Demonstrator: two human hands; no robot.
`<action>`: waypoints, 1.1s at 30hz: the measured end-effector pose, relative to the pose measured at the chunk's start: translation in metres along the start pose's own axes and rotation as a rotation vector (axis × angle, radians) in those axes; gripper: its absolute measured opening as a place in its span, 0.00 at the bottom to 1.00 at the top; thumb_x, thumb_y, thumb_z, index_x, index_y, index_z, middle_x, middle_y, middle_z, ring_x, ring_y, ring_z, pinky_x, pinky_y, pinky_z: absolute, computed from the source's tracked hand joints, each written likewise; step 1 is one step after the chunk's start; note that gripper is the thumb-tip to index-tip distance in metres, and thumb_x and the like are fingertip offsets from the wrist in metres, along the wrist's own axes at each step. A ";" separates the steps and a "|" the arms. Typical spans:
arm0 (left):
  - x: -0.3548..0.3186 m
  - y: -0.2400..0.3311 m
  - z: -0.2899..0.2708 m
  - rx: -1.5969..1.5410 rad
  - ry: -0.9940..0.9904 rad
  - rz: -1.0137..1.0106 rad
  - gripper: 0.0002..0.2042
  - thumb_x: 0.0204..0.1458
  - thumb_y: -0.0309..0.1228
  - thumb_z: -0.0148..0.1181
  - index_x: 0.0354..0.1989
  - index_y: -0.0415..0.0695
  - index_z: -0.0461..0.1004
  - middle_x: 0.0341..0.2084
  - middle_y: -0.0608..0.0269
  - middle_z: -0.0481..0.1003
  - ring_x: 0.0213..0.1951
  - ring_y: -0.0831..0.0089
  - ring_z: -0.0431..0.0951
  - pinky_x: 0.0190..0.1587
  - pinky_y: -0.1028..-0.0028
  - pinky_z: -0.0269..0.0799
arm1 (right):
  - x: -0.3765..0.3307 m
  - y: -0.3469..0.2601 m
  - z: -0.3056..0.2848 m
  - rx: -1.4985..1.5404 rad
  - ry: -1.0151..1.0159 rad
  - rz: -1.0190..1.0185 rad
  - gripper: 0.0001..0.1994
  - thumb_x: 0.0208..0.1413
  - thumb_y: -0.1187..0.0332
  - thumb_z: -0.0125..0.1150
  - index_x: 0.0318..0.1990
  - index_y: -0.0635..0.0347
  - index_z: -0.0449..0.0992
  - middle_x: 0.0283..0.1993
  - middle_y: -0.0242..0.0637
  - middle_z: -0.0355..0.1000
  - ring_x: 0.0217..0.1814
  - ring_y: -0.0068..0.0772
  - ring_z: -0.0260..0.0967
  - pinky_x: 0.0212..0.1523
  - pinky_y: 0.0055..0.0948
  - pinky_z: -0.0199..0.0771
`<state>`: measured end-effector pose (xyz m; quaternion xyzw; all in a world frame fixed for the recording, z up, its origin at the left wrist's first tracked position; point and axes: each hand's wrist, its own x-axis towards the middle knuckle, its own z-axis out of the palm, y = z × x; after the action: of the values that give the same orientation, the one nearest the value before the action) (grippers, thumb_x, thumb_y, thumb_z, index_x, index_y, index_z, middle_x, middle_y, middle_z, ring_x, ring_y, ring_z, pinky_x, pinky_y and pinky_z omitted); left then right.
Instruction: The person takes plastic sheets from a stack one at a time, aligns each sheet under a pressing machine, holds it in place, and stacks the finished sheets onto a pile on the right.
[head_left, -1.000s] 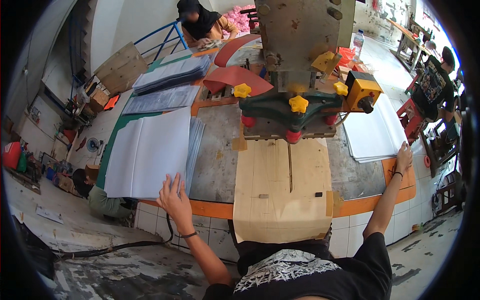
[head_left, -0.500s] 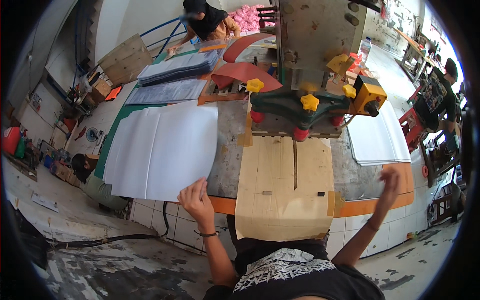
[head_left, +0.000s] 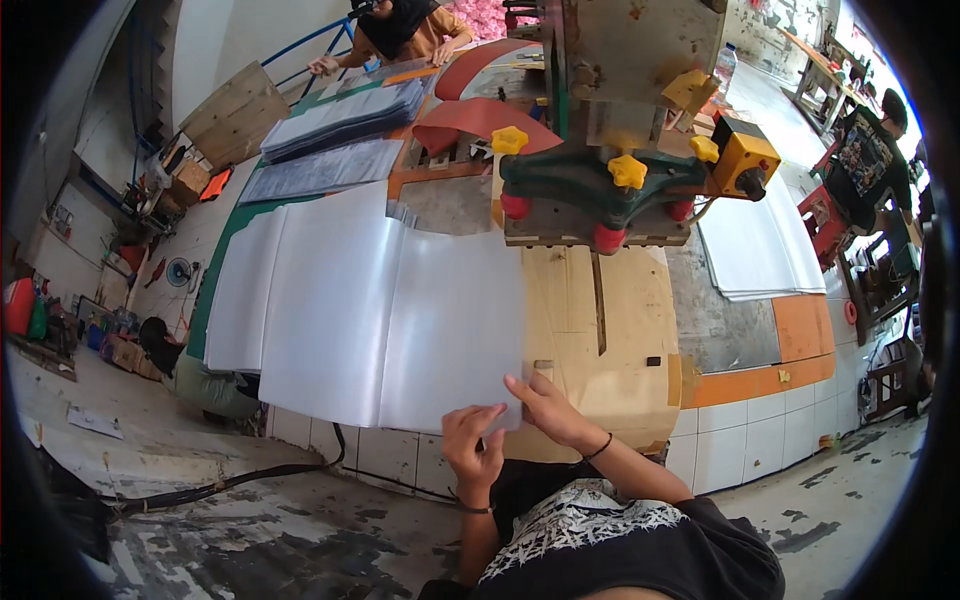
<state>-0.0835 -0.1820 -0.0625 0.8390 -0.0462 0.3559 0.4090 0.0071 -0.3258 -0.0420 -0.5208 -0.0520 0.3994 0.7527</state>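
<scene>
A large white plastic sheet [head_left: 400, 300] lies half across the wooden board [head_left: 610, 340] under the press machine [head_left: 610, 170]. My left hand [head_left: 475, 440] pinches the sheet's near corner from below. My right hand [head_left: 545, 405] rests its fingers on the same corner, at the board's front edge. More white sheets [head_left: 250, 290] lie stacked under it on the left of the bench.
A second stack of white sheets [head_left: 760, 250] lies right of the machine. Grey sheet piles [head_left: 340, 120] sit farther back, where another person [head_left: 400, 25] works. A person in black [head_left: 865, 150] stands at far right. A cable [head_left: 240, 480] crosses the floor.
My left hand pulled a white sheet from the left stack rightward onto the wooden board. My right hand came in from the bench's right edge to the sheet's near corner.
</scene>
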 end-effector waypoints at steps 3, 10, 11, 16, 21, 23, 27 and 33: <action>-0.019 -0.019 -0.012 0.146 0.233 -0.101 0.16 0.63 0.37 0.58 0.53 0.38 0.76 0.49 0.56 0.77 0.51 0.57 0.74 0.56 0.57 0.67 | 0.017 0.034 -0.011 -0.313 0.082 -0.255 0.30 0.74 0.60 0.49 0.73 0.67 0.48 0.56 0.46 0.71 0.49 0.31 0.75 0.45 0.34 0.80; 0.003 -0.046 -0.054 -0.304 0.958 -0.842 0.30 0.65 0.42 0.57 0.70 0.40 0.56 0.65 0.51 0.62 0.62 0.58 0.66 0.64 0.57 0.61 | -0.013 0.008 -0.002 -0.151 -0.008 -0.089 0.28 0.72 0.62 0.53 0.71 0.65 0.51 0.36 0.40 0.73 0.25 0.20 0.69 0.23 0.22 0.72; 0.002 -0.051 -0.062 -0.564 0.910 -0.777 0.31 0.64 0.44 0.58 0.69 0.39 0.58 0.64 0.53 0.65 0.63 0.58 0.67 0.65 0.59 0.62 | -0.020 0.005 -0.003 -0.149 -0.005 -0.094 0.28 0.72 0.62 0.53 0.71 0.65 0.51 0.36 0.40 0.73 0.25 0.20 0.69 0.23 0.22 0.72; -0.004 -0.041 -0.082 -0.907 0.764 -0.839 0.29 0.64 0.47 0.57 0.67 0.40 0.63 0.60 0.56 0.70 0.60 0.62 0.71 0.62 0.59 0.67 | -0.058 -0.004 -0.008 -0.303 0.170 0.010 0.29 0.72 0.58 0.53 0.72 0.62 0.50 0.30 0.32 0.69 0.18 0.16 0.60 0.18 0.20 0.68; -0.007 -0.036 -0.074 -0.932 0.711 -0.918 0.25 0.66 0.43 0.55 0.63 0.36 0.67 0.57 0.57 0.72 0.59 0.63 0.72 0.60 0.60 0.69 | -0.080 0.010 -0.043 -0.258 0.231 0.003 0.26 0.73 0.56 0.52 0.69 0.63 0.60 0.33 0.29 0.70 0.22 0.15 0.63 0.21 0.20 0.70; -0.009 -0.037 -0.070 -0.908 0.685 -0.928 0.24 0.67 0.42 0.55 0.63 0.36 0.68 0.57 0.57 0.72 0.58 0.63 0.72 0.60 0.60 0.69 | -0.082 0.018 -0.050 -0.244 0.254 -0.018 0.24 0.73 0.56 0.51 0.67 0.64 0.64 0.35 0.28 0.71 0.25 0.15 0.65 0.22 0.20 0.71; -0.007 -0.043 -0.068 -0.881 0.684 -0.924 0.22 0.65 0.36 0.58 0.60 0.31 0.69 0.56 0.56 0.74 0.54 0.64 0.75 0.57 0.64 0.74 | -0.085 0.019 -0.048 -0.106 0.225 -0.115 0.22 0.74 0.59 0.48 0.66 0.66 0.65 0.43 0.32 0.73 0.35 0.19 0.72 0.28 0.24 0.78; -0.001 -0.033 -0.063 -0.624 0.605 -0.950 0.24 0.61 0.28 0.64 0.64 0.35 0.66 0.58 0.56 0.72 0.56 0.65 0.74 0.58 0.65 0.72 | -0.087 0.009 -0.050 -0.154 0.197 -0.177 0.22 0.75 0.64 0.45 0.68 0.68 0.59 0.48 0.40 0.73 0.36 0.25 0.76 0.29 0.27 0.82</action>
<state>-0.1077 -0.1152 -0.0590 0.4720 0.3464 0.3266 0.7419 -0.0316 -0.4182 -0.0422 -0.6071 -0.0538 0.2733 0.7442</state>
